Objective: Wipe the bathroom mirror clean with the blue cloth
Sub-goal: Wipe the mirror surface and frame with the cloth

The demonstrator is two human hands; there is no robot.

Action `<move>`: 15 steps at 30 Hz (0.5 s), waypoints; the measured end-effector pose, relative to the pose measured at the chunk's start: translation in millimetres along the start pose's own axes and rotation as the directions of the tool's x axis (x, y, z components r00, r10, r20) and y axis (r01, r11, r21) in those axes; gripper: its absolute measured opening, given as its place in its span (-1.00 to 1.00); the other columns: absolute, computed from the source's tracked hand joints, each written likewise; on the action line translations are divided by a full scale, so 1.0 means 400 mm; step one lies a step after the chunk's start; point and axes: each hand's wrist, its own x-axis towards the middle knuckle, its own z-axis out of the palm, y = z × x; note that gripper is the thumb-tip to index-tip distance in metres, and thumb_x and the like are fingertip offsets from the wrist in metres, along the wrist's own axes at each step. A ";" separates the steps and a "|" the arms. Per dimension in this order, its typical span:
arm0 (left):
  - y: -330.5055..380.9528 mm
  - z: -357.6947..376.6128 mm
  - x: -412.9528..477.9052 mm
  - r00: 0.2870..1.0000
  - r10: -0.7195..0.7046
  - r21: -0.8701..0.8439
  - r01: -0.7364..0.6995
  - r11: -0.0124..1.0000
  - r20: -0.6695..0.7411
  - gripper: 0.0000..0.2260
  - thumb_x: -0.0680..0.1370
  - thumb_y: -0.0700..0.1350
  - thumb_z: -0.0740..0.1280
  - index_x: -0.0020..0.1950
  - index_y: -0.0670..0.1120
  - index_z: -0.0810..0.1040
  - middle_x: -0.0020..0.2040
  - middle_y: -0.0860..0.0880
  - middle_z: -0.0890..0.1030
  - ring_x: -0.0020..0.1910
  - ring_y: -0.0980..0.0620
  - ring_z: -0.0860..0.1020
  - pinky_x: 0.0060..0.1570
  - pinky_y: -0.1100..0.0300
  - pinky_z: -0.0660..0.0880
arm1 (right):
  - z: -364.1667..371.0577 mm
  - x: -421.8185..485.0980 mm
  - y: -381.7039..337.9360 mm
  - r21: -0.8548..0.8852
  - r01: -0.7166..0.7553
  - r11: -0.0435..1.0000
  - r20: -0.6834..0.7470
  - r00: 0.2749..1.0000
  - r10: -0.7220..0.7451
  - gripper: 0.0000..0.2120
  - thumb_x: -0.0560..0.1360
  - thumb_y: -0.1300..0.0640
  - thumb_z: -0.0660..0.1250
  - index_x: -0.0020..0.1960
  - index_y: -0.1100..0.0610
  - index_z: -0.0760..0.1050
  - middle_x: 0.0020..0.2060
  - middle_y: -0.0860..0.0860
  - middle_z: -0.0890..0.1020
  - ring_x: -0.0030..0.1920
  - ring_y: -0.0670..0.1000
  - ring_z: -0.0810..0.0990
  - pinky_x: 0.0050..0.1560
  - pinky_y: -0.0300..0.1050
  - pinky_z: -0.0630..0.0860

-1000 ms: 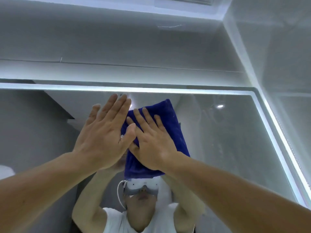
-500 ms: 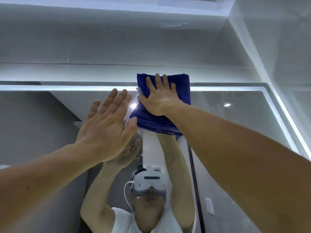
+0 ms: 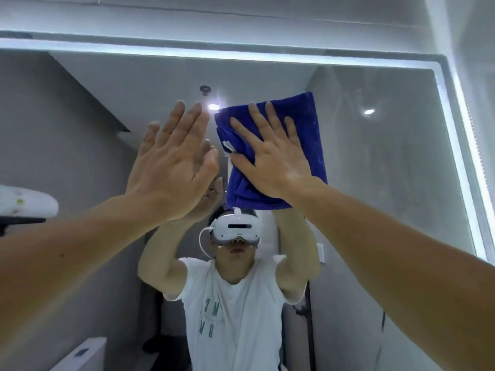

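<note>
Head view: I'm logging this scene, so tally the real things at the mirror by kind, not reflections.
Hands: 2, left hand, right hand
Cloth: 1
Mirror: 1
Total: 4

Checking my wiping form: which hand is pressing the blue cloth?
The right hand, fingers spread flat on the folded blue cloth against the wall mirror; the left hand is raised beside it, holding nothing.

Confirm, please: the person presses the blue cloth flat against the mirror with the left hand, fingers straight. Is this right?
Not quite: it is the right hand. The head view shows the right hand pressing the blue cloth flat against the mirror, fingers straight. The left hand is beside the cloth and holds nothing.
</note>
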 end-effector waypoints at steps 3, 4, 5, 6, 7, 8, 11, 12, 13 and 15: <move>0.002 0.004 -0.054 1.000 -0.005 -0.029 0.005 1.000 0.008 -0.40 0.59 0.16 -0.12 0.60 -0.05 0.01 0.62 0.02 0.00 0.58 0.12 -0.12 0.54 0.01 -0.14 | 0.009 -0.122 -0.034 0.003 -0.001 1.000 0.024 1.000 0.001 -0.41 0.60 -0.29 -0.13 0.59 -0.14 -0.06 0.60 0.00 -0.07 0.58 0.10 -0.17 0.50 0.12 -0.27; 0.004 0.006 -0.072 1.000 0.003 -0.037 -0.003 0.999 0.009 -0.40 0.59 0.15 -0.12 0.60 -0.07 0.03 0.62 0.01 0.02 0.58 0.11 -0.11 0.53 0.01 -0.13 | 0.013 -0.162 -0.043 -0.006 -0.002 1.000 0.033 0.999 0.002 -0.41 0.61 -0.28 -0.12 0.59 -0.13 -0.06 0.60 0.01 -0.06 0.59 0.11 -0.15 0.51 0.12 -0.25; 0.006 0.008 -0.090 1.000 0.013 -0.042 -0.013 0.999 0.014 -0.40 0.59 0.14 -0.11 0.60 -0.08 0.05 0.61 0.00 0.03 0.59 0.10 -0.09 0.53 0.02 -0.13 | 0.018 -0.201 -0.052 -0.016 -0.004 1.000 0.040 0.999 0.005 -0.41 0.62 -0.27 -0.10 0.59 -0.12 -0.05 0.60 0.02 -0.04 0.59 0.12 -0.13 0.52 0.13 -0.23; 0.007 0.011 -0.107 1.000 0.023 -0.043 -0.022 0.999 0.018 -0.40 0.59 0.13 -0.10 0.60 -0.09 0.07 0.61 -0.01 0.05 0.59 0.09 -0.08 0.53 0.02 -0.12 | 0.023 -0.241 -0.061 -0.021 -0.009 1.000 0.042 0.999 0.010 -0.41 0.62 -0.26 -0.07 0.59 -0.11 -0.03 0.60 0.03 -0.02 0.59 0.13 -0.11 0.53 0.14 -0.21; 0.008 0.013 -0.122 0.999 0.035 -0.038 -0.035 0.999 0.021 -0.40 0.59 0.12 -0.08 0.59 -0.11 0.09 0.61 -0.03 0.06 0.59 0.07 -0.07 0.53 0.02 -0.10 | 0.029 -0.280 -0.071 -0.022 -0.020 1.000 0.041 0.999 0.021 -0.42 0.63 -0.25 -0.05 0.59 -0.09 -0.01 0.60 0.04 0.00 0.59 0.14 -0.09 0.53 0.15 -0.18; 0.010 0.015 -0.136 0.998 0.053 -0.026 -0.052 0.998 0.027 -0.40 0.60 0.11 -0.08 0.59 -0.12 0.09 0.61 -0.04 0.06 0.59 0.05 -0.06 0.53 0.00 -0.09 | 0.036 -0.319 -0.081 -0.026 -0.033 0.999 0.040 0.999 0.034 -0.42 0.63 -0.25 -0.05 0.59 -0.09 -0.01 0.60 0.05 0.01 0.59 0.14 -0.08 0.54 0.16 -0.16; 0.019 0.026 -0.175 0.993 0.105 -0.010 -0.104 0.994 0.053 -0.40 0.62 0.12 -0.12 0.59 -0.15 0.07 0.61 -0.08 0.04 0.59 0.00 -0.06 0.52 -0.11 -0.02 | 0.059 -0.438 -0.110 -0.050 -0.063 0.997 0.067 0.996 0.067 -0.42 0.65 -0.25 -0.10 0.61 -0.08 -0.03 0.61 0.04 -0.03 0.59 0.13 -0.08 0.54 0.19 -0.11; 0.021 0.030 -0.186 0.992 0.106 -0.030 -0.105 0.994 0.064 -0.40 0.62 0.13 -0.16 0.60 -0.14 0.06 0.62 -0.06 0.02 0.59 0.01 -0.08 0.53 -0.11 -0.03 | 0.065 -0.475 -0.120 -0.059 -0.068 0.996 0.069 0.995 0.072 -0.42 0.65 -0.25 -0.10 0.61 -0.08 -0.03 0.61 0.03 -0.03 0.59 0.13 -0.07 0.53 0.19 -0.10; 0.024 0.033 -0.199 0.992 0.101 -0.055 -0.097 0.994 0.080 -0.40 0.62 0.14 -0.18 0.60 -0.12 0.03 0.62 -0.04 -0.01 0.59 0.03 -0.11 0.53 -0.11 -0.05 | 0.071 -0.510 -0.128 -0.068 -0.071 0.995 0.069 0.995 0.075 -0.42 0.65 -0.24 -0.08 0.61 -0.09 -0.02 0.61 0.03 -0.03 0.59 0.14 -0.06 0.54 0.19 -0.10; 0.029 0.038 -0.223 0.990 0.088 -0.100 -0.077 0.992 0.108 -0.41 0.62 0.15 -0.16 0.61 -0.08 -0.02 0.62 0.00 -0.06 0.59 0.08 -0.16 0.54 -0.09 -0.09 | 0.078 -0.576 -0.144 -0.075 -0.077 0.994 0.068 0.994 0.082 -0.41 0.63 -0.23 0.01 0.60 -0.10 0.00 0.60 0.04 0.00 0.59 0.15 -0.03 0.54 0.18 -0.10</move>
